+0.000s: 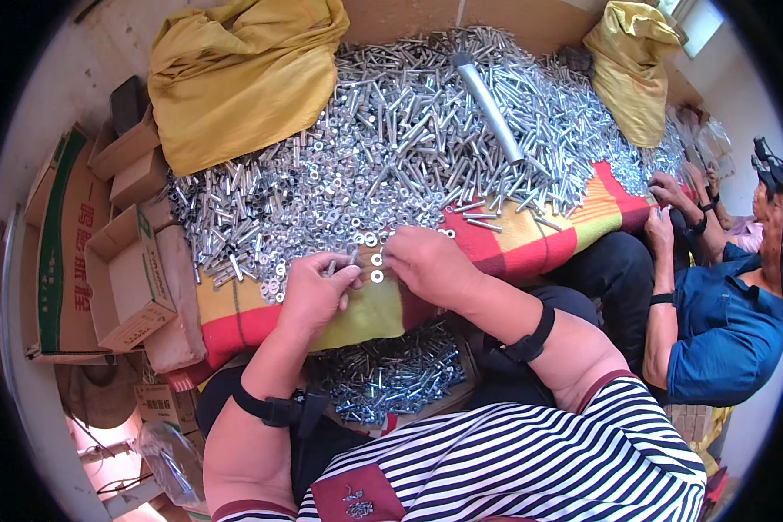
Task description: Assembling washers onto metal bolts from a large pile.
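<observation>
My left hand [313, 291] is closed in a pinch at the near edge of a large metal pile, with a short silvery bolt [330, 269] between its fingers. Beside it, my right hand [431, 265] has its fingers curled together at a short row of flat washers [377, 277] lying on a checked blanket [531, 248]. Whatever those right fingertips pinch is hidden. Ahead of both hands spreads a heap of loose nuts and washers [322, 196], which runs into a bigger heap of bolts [409, 113].
A grey metal tube [491, 109] lies on the bolts. Yellow sacks [244, 78] [637, 70] flank the pile. An open carton [130, 283] stands at left. Below the blanket sits a box of bolts [391, 374]. At right, a co-worker in blue [726, 322] handles parts.
</observation>
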Demonstrator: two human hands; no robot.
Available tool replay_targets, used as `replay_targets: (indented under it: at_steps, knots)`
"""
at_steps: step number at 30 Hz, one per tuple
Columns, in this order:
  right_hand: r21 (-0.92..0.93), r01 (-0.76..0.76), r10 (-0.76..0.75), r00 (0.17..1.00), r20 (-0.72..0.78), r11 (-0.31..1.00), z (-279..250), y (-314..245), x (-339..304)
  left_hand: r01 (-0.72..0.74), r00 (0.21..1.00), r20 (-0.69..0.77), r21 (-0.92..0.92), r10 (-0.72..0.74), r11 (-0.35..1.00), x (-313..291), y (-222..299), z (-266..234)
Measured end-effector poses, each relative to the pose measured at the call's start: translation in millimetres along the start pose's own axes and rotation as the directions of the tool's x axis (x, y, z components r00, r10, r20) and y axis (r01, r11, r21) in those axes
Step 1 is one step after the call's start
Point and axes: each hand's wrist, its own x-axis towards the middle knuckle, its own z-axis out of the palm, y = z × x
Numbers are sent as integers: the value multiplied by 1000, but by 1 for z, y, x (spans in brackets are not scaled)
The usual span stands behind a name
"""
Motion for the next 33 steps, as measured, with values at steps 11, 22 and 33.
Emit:
replay_targets:
  at_steps: [11, 22, 33]
  knots:
    - [727, -371, 409, 902, 136, 577, -9, 5, 6, -126, 992, 0, 67, 126, 990, 7, -4, 20]
    - [840, -528, 414, 797, 440, 124, -6, 8, 12, -197, 980, 59, 125, 191, 972, 8, 3, 5]
    - [-232, -52, 38, 997, -66, 971, 13, 22, 21, -374, 916, -7, 347, 401, 860, 18, -3, 3]
